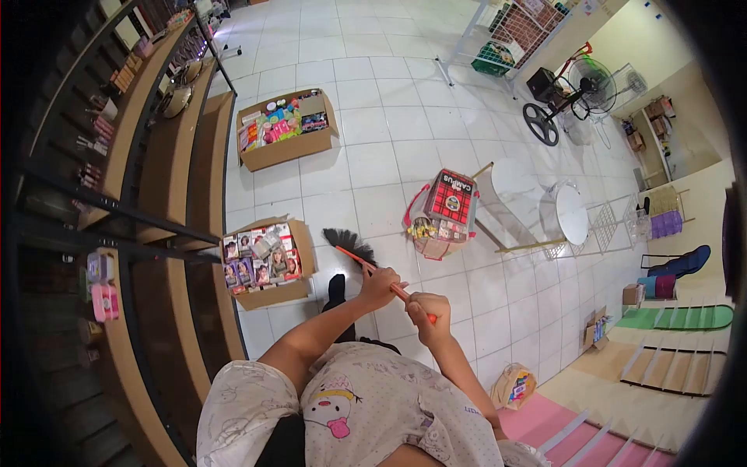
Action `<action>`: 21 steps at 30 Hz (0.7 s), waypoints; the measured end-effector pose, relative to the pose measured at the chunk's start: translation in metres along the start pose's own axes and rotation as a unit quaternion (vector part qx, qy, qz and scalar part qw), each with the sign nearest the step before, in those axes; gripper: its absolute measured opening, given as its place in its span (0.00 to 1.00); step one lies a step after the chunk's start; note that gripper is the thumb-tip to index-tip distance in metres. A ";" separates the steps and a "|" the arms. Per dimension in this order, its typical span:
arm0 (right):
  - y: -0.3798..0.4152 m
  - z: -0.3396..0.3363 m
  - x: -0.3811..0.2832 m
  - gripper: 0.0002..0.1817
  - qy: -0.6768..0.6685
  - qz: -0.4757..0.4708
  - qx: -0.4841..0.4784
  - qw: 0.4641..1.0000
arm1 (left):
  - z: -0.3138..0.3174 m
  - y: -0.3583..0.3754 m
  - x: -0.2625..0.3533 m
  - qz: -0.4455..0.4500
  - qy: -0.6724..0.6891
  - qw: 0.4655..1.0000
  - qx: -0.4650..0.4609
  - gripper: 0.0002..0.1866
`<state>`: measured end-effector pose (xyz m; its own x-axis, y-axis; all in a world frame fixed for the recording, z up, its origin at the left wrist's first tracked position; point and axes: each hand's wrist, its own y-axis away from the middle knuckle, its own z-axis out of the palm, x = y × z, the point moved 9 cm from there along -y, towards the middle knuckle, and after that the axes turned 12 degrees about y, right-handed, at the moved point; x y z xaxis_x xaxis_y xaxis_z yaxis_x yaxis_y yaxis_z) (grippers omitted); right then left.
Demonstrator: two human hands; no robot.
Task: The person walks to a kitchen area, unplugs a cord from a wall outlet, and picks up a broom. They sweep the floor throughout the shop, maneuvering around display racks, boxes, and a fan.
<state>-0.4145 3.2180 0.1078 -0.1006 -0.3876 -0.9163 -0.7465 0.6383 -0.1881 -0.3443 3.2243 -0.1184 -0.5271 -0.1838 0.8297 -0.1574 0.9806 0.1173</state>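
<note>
I've got left hand (380, 286) and right hand (429, 315) fingers clamped on the broom (400, 293), its bristles (352, 246) beyond the left fingers, near the box (268, 261), handle end poking past the right.

The person wears a loose shirt (373, 405) of pale whitish colour, with short sleeves, small dots and thin line drawings. On its front is one cartoon face (331, 412) with a pink shape below. Black cloth shows beside the shirt, and the foot covering (336, 289) is black.
</note>
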 end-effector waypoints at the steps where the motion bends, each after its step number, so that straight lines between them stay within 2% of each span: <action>1: -0.012 0.008 -0.001 0.18 0.012 -0.013 -0.007 1.000 | -0.008 -0.009 -0.005 0.019 0.001 1.000 0.007 0.19; 3: -0.043 0.023 -0.003 0.17 0.037 -0.043 -0.024 0.998 | -0.036 -0.027 -0.018 0.008 0.010 0.999 0.039 0.18; 5: -0.073 0.051 0.003 0.18 0.052 -0.065 -0.104 0.991 | -0.060 -0.047 -0.042 -0.025 0.027 0.997 0.064 0.17; 7: -0.099 0.083 0.027 0.19 0.061 -0.063 -0.155 0.984 | -0.070 -0.077 -0.090 -0.075 0.052 0.993 0.081 0.16; 8: -0.115 0.096 0.042 0.20 0.067 -0.047 -0.161 0.984 | -0.071 -0.098 -0.122 -0.113 0.061 0.990 0.056 0.15; 10: -0.150 0.110 0.066 0.21 0.084 -0.052 -0.141 0.985 | -0.069 -0.150 -0.183 -0.091 0.096 0.991 0.033 0.13; 12: -0.187 0.113 0.072 0.20 0.104 -0.057 -0.128 0.985 | -0.116 -0.179 -0.174 -0.067 0.015 0.993 0.096 0.13; 14: -0.225 0.098 0.065 0.19 0.139 -0.048 -0.119 0.982 | -0.161 -0.210 -0.141 0.050 0.060 0.987 0.139 0.13; 15: -0.245 0.082 0.050 0.18 0.132 0.002 -0.088 0.987 | -0.180 -0.215 -0.121 0.106 0.081 0.978 0.161 0.13; 16: -0.265 0.064 0.020 0.18 0.129 -0.025 -0.053 0.990 | -0.199 -0.215 -0.098 0.148 0.105 0.963 0.197 0.13; 17: -0.277 0.049 0.002 0.18 0.085 -0.006 -0.022 0.996 | -0.219 -0.214 -0.074 0.191 0.127 0.945 0.232 0.13; 18: -0.284 0.033 -0.012 0.19 0.029 -0.011 0.026 0.999 | -0.224 -0.218 -0.063 0.176 0.203 0.947 0.178 0.11; 20: -0.298 0.013 -0.036 0.23 -0.092 0.046 0.046 0.994 | -0.248 -0.202 -0.028 0.125 0.172 0.969 0.121 0.09; 21: -0.308 0.007 -0.048 0.24 -0.145 0.002 0.059 0.988 | -0.258 -0.195 -0.017 0.098 0.156 0.979 0.092 0.08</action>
<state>-0.1751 3.0446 0.2074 0.1016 -0.1885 -0.9768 -0.6627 0.7195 -0.2078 -0.0894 3.0542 -0.0149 -0.2868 0.0643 0.9558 -0.2414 0.9607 -0.1371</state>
